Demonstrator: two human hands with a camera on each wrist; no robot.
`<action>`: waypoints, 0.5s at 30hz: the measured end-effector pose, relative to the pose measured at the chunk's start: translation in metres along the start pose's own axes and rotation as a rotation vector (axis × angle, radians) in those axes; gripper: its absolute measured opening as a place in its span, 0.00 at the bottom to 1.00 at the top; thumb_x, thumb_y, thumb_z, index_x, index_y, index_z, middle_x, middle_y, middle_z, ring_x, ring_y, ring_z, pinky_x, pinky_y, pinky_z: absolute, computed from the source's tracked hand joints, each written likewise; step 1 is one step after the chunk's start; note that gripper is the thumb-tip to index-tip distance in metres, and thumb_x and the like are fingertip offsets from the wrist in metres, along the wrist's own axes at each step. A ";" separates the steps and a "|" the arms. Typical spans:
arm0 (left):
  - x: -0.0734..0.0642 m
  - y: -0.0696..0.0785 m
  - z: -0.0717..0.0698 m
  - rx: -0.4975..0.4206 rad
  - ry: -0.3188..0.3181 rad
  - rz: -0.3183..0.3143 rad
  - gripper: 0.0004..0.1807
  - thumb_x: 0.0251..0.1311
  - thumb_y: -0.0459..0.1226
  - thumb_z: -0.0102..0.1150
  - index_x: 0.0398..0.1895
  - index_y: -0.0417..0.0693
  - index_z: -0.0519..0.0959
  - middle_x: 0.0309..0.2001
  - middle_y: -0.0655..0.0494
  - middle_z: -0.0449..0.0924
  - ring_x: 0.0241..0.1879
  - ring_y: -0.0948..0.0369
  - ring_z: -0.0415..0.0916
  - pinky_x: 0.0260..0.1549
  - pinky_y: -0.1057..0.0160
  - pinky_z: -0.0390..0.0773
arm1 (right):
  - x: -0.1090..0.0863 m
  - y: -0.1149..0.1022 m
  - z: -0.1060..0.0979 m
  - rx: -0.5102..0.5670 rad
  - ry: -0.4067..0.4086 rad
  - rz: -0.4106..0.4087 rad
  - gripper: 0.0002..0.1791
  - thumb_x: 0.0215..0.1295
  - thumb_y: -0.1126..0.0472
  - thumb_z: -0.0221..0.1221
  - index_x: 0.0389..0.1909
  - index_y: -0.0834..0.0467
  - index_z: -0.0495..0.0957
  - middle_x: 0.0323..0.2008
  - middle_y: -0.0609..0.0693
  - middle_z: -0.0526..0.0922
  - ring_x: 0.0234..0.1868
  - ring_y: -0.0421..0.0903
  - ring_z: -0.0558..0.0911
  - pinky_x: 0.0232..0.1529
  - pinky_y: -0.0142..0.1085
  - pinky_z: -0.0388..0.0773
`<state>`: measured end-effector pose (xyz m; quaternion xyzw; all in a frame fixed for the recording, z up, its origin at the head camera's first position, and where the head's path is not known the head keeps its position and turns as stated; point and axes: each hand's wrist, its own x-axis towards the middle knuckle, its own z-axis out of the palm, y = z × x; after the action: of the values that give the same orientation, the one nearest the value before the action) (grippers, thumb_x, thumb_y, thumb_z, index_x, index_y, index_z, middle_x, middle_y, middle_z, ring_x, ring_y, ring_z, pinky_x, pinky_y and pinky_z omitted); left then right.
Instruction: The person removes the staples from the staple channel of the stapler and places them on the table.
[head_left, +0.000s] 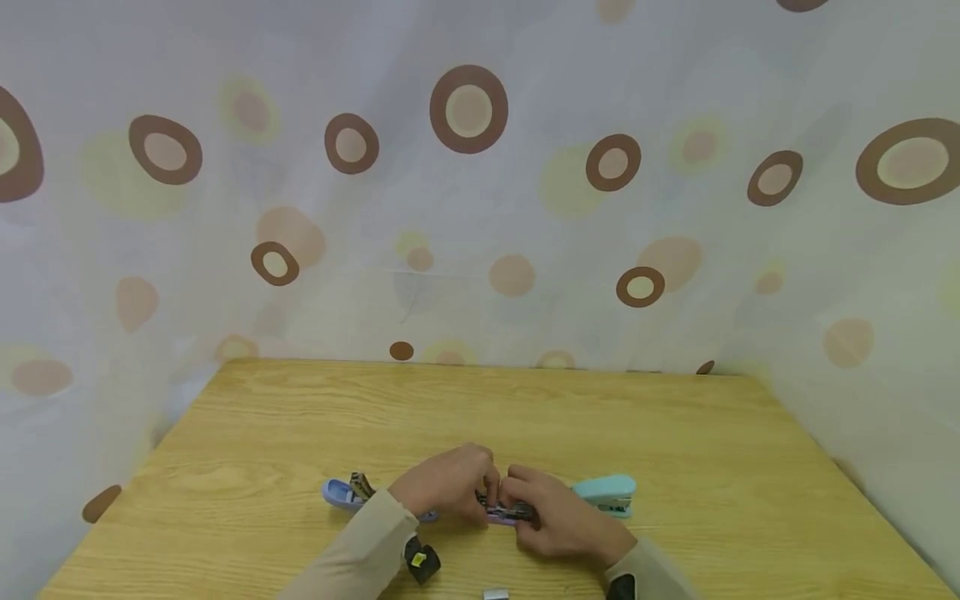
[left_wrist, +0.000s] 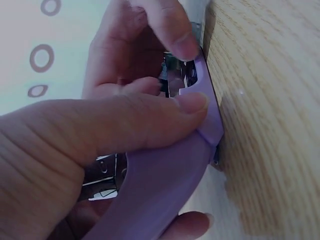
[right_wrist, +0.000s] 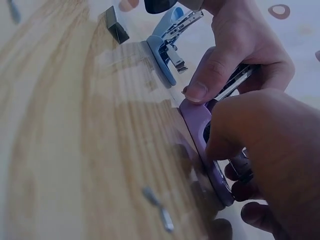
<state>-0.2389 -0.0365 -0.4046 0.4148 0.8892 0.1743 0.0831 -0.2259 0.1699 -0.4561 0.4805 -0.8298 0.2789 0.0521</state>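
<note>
A purple stapler (head_left: 501,521) lies low over the table between my two hands in the head view, spread open with its metal channel showing. My left hand (head_left: 453,479) grips it; in the left wrist view the thumb presses along its purple shell (left_wrist: 160,175). From the other side, my right hand (head_left: 558,517) holds the base, its fingertips at the metal parts in the opening. The right wrist view shows the purple base (right_wrist: 195,117) edge-on at the table, with fingers of both hands close together on it. The fingers hide much of the mechanism.
A blue stapler (head_left: 339,494), opened up, lies left beside my left forearm. Beyond my right hand stands a light teal stapler (head_left: 607,487). A strip of staples (head_left: 495,594) lies at the near edge. Small metal pieces (right_wrist: 159,210) lie on the wooden table (head_left: 487,408); a patterned cloth hangs behind.
</note>
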 end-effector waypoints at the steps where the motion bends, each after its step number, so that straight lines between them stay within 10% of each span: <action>1: 0.000 -0.001 0.000 0.004 0.001 -0.002 0.08 0.41 0.36 0.77 0.22 0.54 0.85 0.28 0.67 0.73 0.30 0.73 0.67 0.32 0.77 0.71 | 0.001 -0.001 0.000 0.009 0.011 0.006 0.15 0.45 0.70 0.55 0.30 0.49 0.67 0.30 0.40 0.64 0.27 0.32 0.61 0.28 0.23 0.60; 15: -0.001 0.000 -0.001 0.017 0.003 -0.002 0.07 0.42 0.36 0.76 0.23 0.54 0.85 0.28 0.67 0.74 0.30 0.73 0.68 0.31 0.78 0.70 | 0.001 -0.006 -0.002 0.008 0.184 -0.047 0.15 0.50 0.75 0.59 0.29 0.51 0.71 0.29 0.38 0.69 0.27 0.33 0.67 0.26 0.23 0.67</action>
<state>-0.2379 -0.0376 -0.4039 0.4143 0.8912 0.1672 0.0787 -0.2213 0.1681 -0.4513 0.4724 -0.8090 0.3236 0.1326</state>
